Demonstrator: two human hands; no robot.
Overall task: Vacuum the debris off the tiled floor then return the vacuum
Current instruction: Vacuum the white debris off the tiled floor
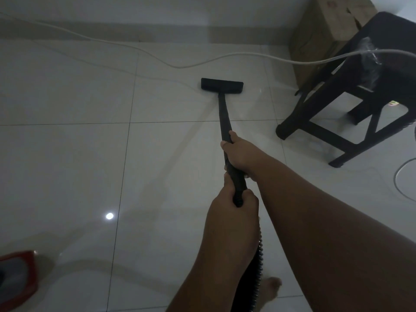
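Head view shows both hands clenched on the wand (225,122) of the vacuum, one above the other along its length. The right hand (239,154) has the forward grip, wrapped round the wand about midway; the left hand (234,210) has the rear grip, closed over the wand's near end where the ribbed hose (258,266) drops away toward the person's foot (271,287).

From these grips the wand runs straight ahead and down — its long axis points away from the body, tilted a little left — to the nozzle (222,86), which lies flat on the tiled floor (67,154) with its broad side across the wand. So the working end is well ahead of both hands, and the right hand is the nearer to it.

Just beyond the nozzle a white cord (180,65) snakes over the floor; to the nozzle's right stands a dark stool (360,97), with a cardboard box (315,41) behind it. Well back from the nozzle, at the left near corner, sits a red body (20,273), likely the vacuum's canister, though only part shows.

No debris can be made out in this dim light. I judge the next stroke is a push or pull along the wand's axis — pushed further, the nozzle could meet the cord.
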